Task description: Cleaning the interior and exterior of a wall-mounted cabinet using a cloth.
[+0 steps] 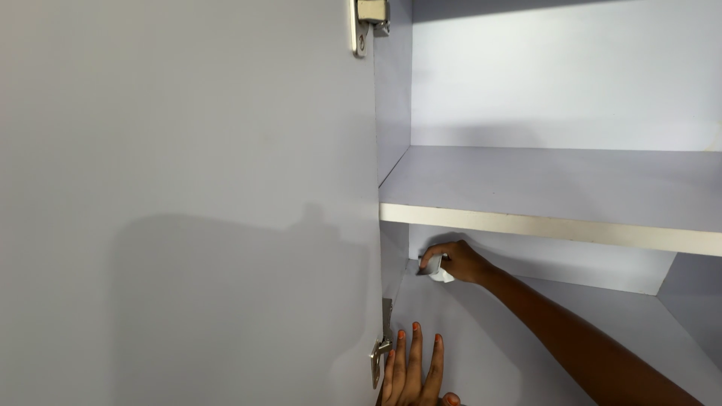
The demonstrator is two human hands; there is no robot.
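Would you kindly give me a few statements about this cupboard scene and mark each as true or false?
1. The right hand holds a small white cloth at the back of the lower compartment. True.
2. The cupboard door is closed. False: it stands open.
3. The left hand lies flat, fingers spread, near the lower hinge. True.
4. The upper shelf holds stacked plates. False: nothing shows on it.
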